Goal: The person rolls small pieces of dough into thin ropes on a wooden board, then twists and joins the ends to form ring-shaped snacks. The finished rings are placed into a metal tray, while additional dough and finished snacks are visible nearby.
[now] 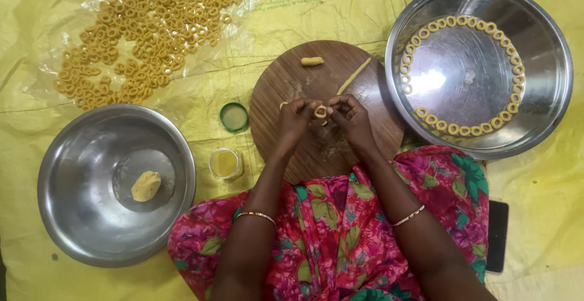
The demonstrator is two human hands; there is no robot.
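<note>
Yellow plastic sheeting [316,9] covers the floor under everything I see. My left hand [296,118] and right hand [351,117] meet over a round wooden board [286,82], and between their fingertips sits a small dough ring [320,111]; both grips are pinched closed on it, though the fingers hide most of the ring.

Just beyond the grip, on the board, lie a short dough stub [312,61] and a thin dough rope [354,76]. To the right of the grip a wide steel tray [547,88] carries finished rings [462,21] along its rim. Left of the grip are a green lid [234,117] and an open jar [225,163] of something yellow; I cannot tell what. Farther left, a steel bowl [67,216] holds a dough lump [146,186]. Far beyond it, a heap of rings [152,27] lies on clear plastic, cut off at the top edge. A dark phone [497,235] pokes out from under the floral cloth [328,228].
</note>
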